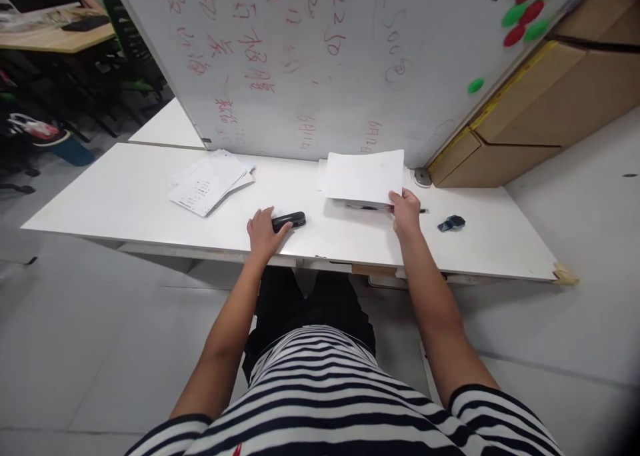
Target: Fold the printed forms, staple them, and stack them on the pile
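Observation:
My left hand [264, 233] rests on the white table with its thumb along the near side of a black stapler [295, 220] and its fingers round the left end. My right hand [406, 209] pinches the lower right corner of white paper sheets [367, 175], whose near edge is lifted off the table. Beneath them a dark shape partly shows; I cannot make out what it is. Further left lies a loose, fanned pile of printed sheets [207, 183]. A dark blue wristwatch [452, 223] sits to the right of my right hand.
A whiteboard [300, 63] with red writing and red and green magnets stands along the table's back edge. Cardboard boxes [500, 143] are stacked at the back right. A small round grey object [423, 177] lies beside them. The white table's [125, 196] near edge runs before me.

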Demonstrator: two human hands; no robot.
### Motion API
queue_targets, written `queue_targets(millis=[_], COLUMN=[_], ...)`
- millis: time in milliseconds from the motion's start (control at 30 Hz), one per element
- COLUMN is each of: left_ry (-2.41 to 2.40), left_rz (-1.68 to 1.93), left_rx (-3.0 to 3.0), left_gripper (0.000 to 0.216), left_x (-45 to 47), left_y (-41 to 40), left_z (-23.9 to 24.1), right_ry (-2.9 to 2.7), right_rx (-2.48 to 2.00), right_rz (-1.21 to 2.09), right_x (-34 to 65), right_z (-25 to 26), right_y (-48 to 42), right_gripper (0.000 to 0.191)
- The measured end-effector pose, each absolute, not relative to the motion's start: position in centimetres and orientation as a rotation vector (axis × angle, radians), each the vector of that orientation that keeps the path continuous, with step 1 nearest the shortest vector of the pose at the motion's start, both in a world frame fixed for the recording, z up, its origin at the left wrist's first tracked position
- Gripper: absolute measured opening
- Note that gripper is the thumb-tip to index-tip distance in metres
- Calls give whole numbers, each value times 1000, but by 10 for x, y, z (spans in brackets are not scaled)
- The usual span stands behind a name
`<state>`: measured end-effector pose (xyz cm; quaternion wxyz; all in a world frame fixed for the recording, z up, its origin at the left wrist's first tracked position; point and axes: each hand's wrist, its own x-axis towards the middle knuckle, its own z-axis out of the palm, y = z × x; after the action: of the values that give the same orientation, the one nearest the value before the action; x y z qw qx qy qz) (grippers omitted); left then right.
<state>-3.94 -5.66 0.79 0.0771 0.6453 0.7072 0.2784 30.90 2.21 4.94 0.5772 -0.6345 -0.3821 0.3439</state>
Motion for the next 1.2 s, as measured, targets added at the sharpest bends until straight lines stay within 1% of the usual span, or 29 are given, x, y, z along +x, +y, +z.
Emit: queue_targets(millis=[100,167,200,267,333,433,500,567,600,733,767,900,933,1067,1200], left_ry=[2057,2053,2051,2034,2009,2026,2136,2302,2376,2573,2591,2603,2602,2654,2708], left_rz=[779,785,791,815,880,1012,1033,980,944,849,848,884,890,889,898], left_rx=[1981,1962,1947,1919,1875,1790,1790,1828,1842,1796,1771,1713,1725,1696,1580], left_gripper=[54,56,59,63,60,56,61,69,70,71,67,38,35,37,31], left_x=[-40,-40,-40,-40,-41,-48,-61,-84,-98,-157,-167,-184,-183,-180,-178], left_y=[-54,-54,-55,-56,-58,-60,-56,-46,-40,-9,-4,2,2,0,0], left_z=[4,4,4,2,0,-1,2,7,10,14,13,3,1,-1,2], right_ry=[-921,-960,-984,-1058,-1097,-1263,-1446,-1670,-1761,-1861,-1856,-1866,-1867,-1869,-1864], right_rx=[-1624,-1692,-1739,-1797,-1760,-1705,-1732,-1736,-1729,-1747,-1762,-1788,-1789,-1787,-1794], right_rz=[792,737,655,374,264,255,203,154,134,57,44,12,5,-8,-4], right_x=[317,320,320,320,318,310,305,301,299,295,295,294,294,295,295], right_z=[52,49,46,36,23,-2,-19,-31,-35,-41,-40,-39,-38,-38,-38], right_y=[60,72,74,69,52,12,-16,-37,-44,-51,-50,-48,-48,-50,-49], right_gripper=[40,47,51,59,65,60,54,45,41,39,39,40,40,39,40])
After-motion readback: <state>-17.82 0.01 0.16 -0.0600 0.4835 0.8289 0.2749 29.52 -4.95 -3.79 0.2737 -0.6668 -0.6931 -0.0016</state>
